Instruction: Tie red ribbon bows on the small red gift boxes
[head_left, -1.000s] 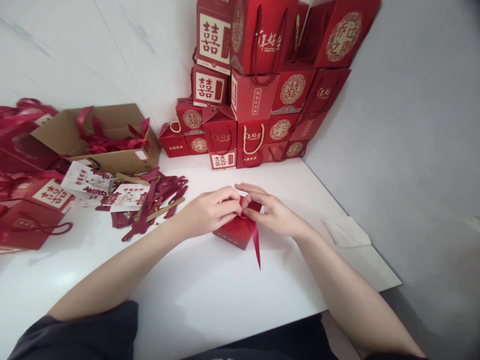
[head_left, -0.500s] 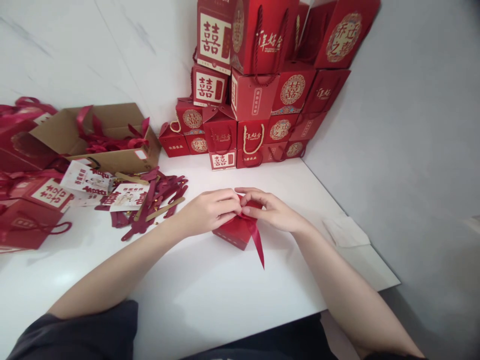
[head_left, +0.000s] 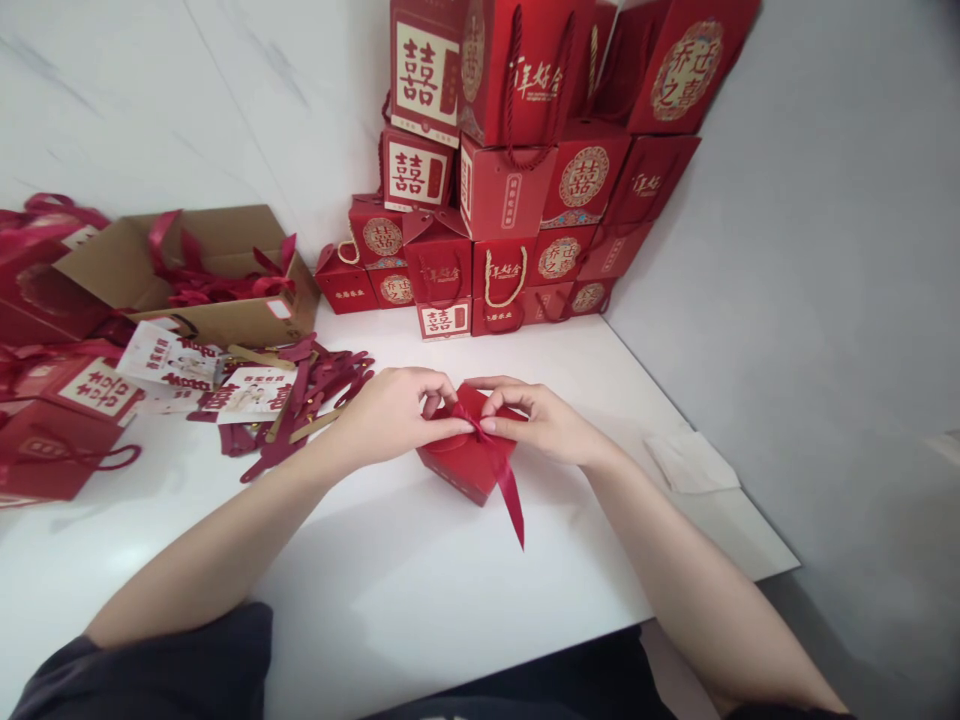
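A small red gift box sits on the white table in front of me. Across its top runs a dark red satin ribbon, gathered at a knot, with one tail hanging down over the near side. My left hand pinches the ribbon just left of the knot between thumb and fingers. From the other side, my right hand grips the ribbon close to the knot, its outer fingers resting along the box's far edge. Part of the box top is hidden behind my fingers.
Stacked red gift boxes stand against the back wall. To the left, a cardboard box holds red ribbons. Before it lie dark red strips and white printed cards. More red boxes stand far left; a pale sheet lies right.
My left hand has drawn leftward from my right, uncovering the ribbon knot and more of the box top. The box has shifted slightly left and my right hand has barely moved.
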